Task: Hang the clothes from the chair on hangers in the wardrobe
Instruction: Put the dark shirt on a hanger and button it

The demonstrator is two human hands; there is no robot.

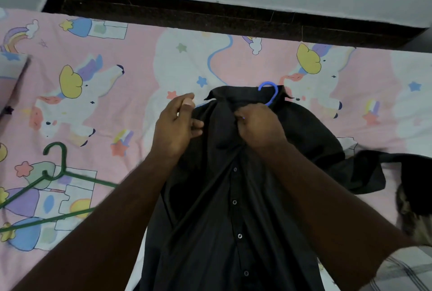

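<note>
1. Head view: we look down on a black shirt (233, 197) laid front-up on a bed, its collar toward the wall.
2. We see the hook of a blue hanger (271, 92) sticking out of the collar; the rest of the hanger is hidden inside the shirt.
3. Our right hand (259, 127) sits at the neck opening, its fingers curled and clamped on the shirt's front edge just below the collar.
4. Our left hand (177, 124) is beside the shirt's left shoulder. Its fingers are loosely bent near the fabric, and we cannot tell whether they pinch it.
5. We can see the button row running down the middle of the shirt, toward us.
6. A green hanger (58, 173) lies flat on the pink unicorn bedsheet (117, 56) to the left, well apart from the shirt.
7. Another dark garment (409, 173) lies at the right edge, next to the shirt's sleeve.
8. A dark ledge (210, 17) runs along the bed's far side, under a pale wall.
</note>
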